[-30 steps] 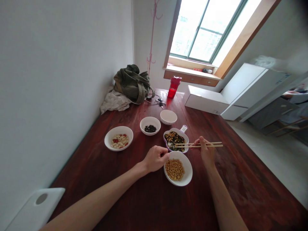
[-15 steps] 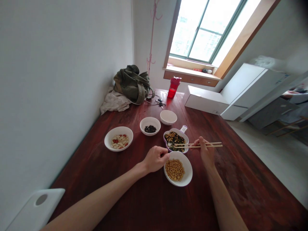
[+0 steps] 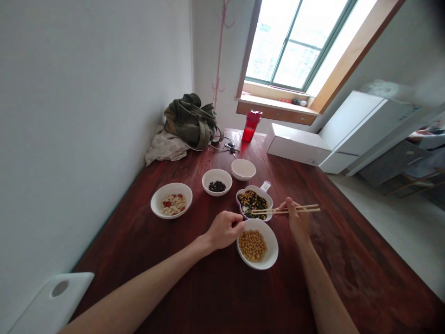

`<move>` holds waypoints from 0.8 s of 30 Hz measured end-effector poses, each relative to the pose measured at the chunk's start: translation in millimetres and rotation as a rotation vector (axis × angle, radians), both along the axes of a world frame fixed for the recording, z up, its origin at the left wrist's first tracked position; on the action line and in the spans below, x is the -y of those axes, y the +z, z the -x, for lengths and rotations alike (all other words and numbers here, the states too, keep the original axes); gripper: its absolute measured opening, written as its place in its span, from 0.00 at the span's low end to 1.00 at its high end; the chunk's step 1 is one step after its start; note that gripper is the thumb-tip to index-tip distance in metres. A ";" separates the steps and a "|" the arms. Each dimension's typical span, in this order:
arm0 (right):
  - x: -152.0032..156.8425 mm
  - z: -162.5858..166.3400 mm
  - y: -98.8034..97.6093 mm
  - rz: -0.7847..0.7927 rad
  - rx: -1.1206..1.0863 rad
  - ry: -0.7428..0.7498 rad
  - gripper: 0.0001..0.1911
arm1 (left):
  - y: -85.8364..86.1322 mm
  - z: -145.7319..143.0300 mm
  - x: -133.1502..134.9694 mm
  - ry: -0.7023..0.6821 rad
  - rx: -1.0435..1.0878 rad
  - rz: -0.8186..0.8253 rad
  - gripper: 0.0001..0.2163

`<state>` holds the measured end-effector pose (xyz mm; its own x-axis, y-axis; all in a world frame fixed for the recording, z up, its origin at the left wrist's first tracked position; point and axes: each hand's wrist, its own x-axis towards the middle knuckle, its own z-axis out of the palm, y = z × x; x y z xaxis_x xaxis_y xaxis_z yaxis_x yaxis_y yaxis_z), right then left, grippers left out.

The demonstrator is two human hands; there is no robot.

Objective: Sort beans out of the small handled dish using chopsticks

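Observation:
My right hand (image 3: 297, 221) is closed round a pair of wooden chopsticks (image 3: 299, 209), whose tips reach left into the purple dish of mixed beans (image 3: 254, 202). My left hand (image 3: 225, 228) is curled, its fingers touching the left rim of the white bowl of yellow soybeans (image 3: 257, 243) just in front of me. Further back stand a white bowl of black beans (image 3: 217, 181) and an empty white bowl (image 3: 243, 169). To the left is a white bowl with pale and red pieces (image 3: 171, 204).
All bowls rest on a dark red wooden table (image 3: 194, 287). At its far end lie a green bag (image 3: 191, 121), keys (image 3: 231, 148), a red bottle (image 3: 251, 126) and a white box (image 3: 297, 144). A white device (image 3: 52, 301) sits at the near left corner.
The chopsticks have tilted very slightly, the tips staying over the mixed-bean dish. Both hands and the bowls are otherwise in the same places.

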<state>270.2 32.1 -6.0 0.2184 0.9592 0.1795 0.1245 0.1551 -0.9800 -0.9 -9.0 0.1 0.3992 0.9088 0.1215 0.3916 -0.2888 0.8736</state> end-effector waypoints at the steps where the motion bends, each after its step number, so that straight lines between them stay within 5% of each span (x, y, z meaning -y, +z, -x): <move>1: -0.3 0.3 -0.2 0.002 0.001 -0.003 0.24 | -0.2 0.1 0.0 0.000 0.000 0.000 0.19; 7: -0.1 -3.3 5.4 -0.055 -0.214 -0.065 0.25 | 2.4 -0.1 0.8 0.003 0.014 0.004 0.19; 14: 6.8 -4.1 16.9 0.037 -0.319 0.211 0.26 | 3.4 0.1 1.1 0.000 0.015 0.016 0.19; 20: -2.7 -4.4 4.6 -0.055 -0.311 -0.104 0.24 | 1.9 0.1 0.1 -0.005 0.008 0.015 0.19; 24: -2.5 -2.2 2.6 -0.042 -0.147 -0.108 0.27 | 1.6 0.0 0.2 -0.002 0.009 0.017 0.19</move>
<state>272.4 34.6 -3.4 0.3463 0.9212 0.1775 -0.0017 0.1898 -0.9818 -0.9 -9.2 1.7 0.3997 0.9101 0.1095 0.3836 -0.2746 0.8817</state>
